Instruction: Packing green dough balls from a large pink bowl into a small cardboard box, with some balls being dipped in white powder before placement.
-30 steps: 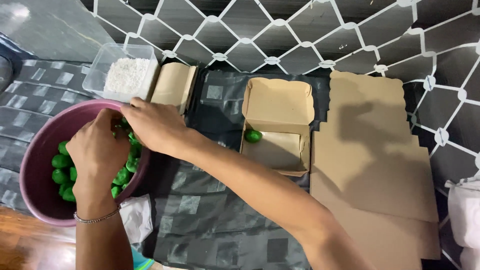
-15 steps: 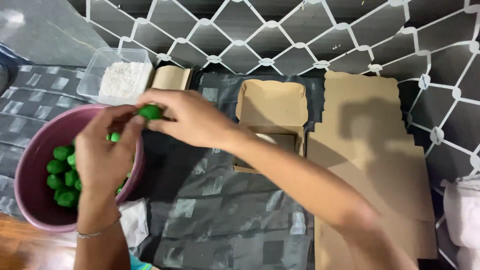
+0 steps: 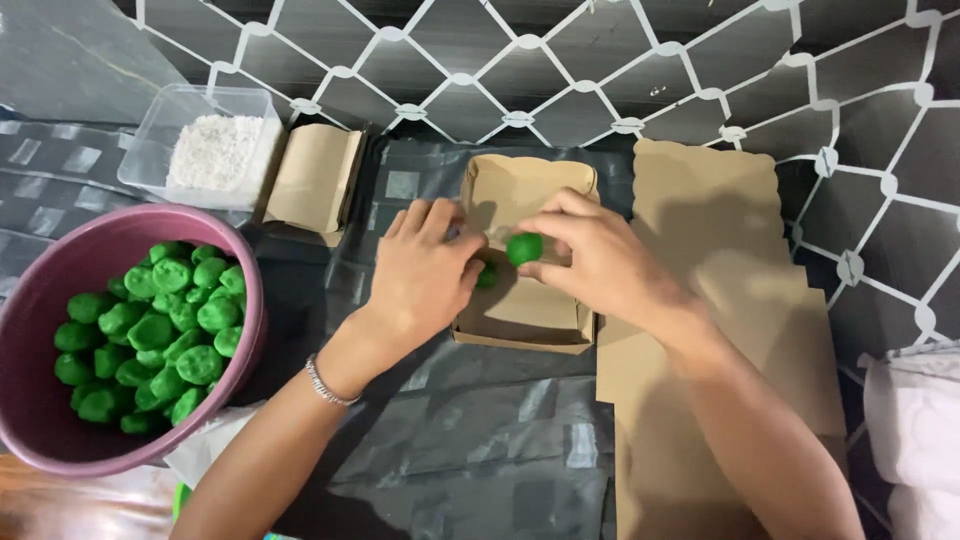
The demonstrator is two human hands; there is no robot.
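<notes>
My right hand (image 3: 598,268) holds a green ball (image 3: 524,248) between its fingertips, just above the open brown cardboard box (image 3: 530,325) in the middle. My left hand (image 3: 422,280) rests at the box's left edge, fingers partly curled beside a second green ball (image 3: 487,275) lying inside the box; whether it grips that ball is unclear. A purple bowl (image 3: 40,290) at the left is filled with several green balls (image 3: 160,335).
A clear plastic tub of white flakes (image 3: 215,150) stands at the back left, next to a folded brown box (image 3: 312,178). Flat brown cardboard sheets (image 3: 720,330) lie at the right. Dark plastic sheeting (image 3: 470,440) covers the surface. White cloth (image 3: 915,430) sits at the far right.
Both hands have moved right from the purple bowl to the open box. My right hand carried a green ball over with it.
</notes>
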